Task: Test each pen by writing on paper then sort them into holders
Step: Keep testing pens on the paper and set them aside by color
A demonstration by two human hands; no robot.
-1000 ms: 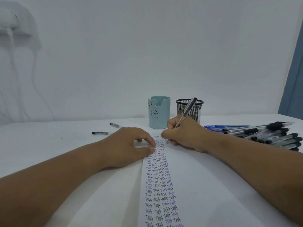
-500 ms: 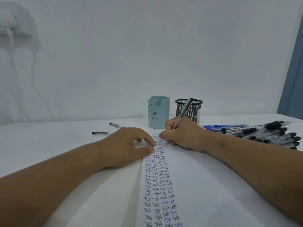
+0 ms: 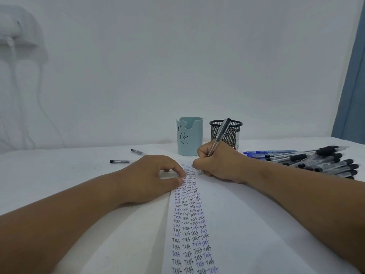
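Just in front of the mesh holder, the right hand pinched the pen low on its barrel, where a light, stiff, slick thing probably handles best, tip on the paper, cap end tilted toward that holder, while the left hand pressed the sheet with loosely curled fingers.

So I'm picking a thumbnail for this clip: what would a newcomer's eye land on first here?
Probably the white paper sheet down the middle, with its columns of handwritten "Test" in black and blue ink. Next, the right hand gripping a clear black-capped pen at the top of those columns, while the left hand rests on the sheet. Behind stand a pale blue bear-face cup and a black mesh holder.
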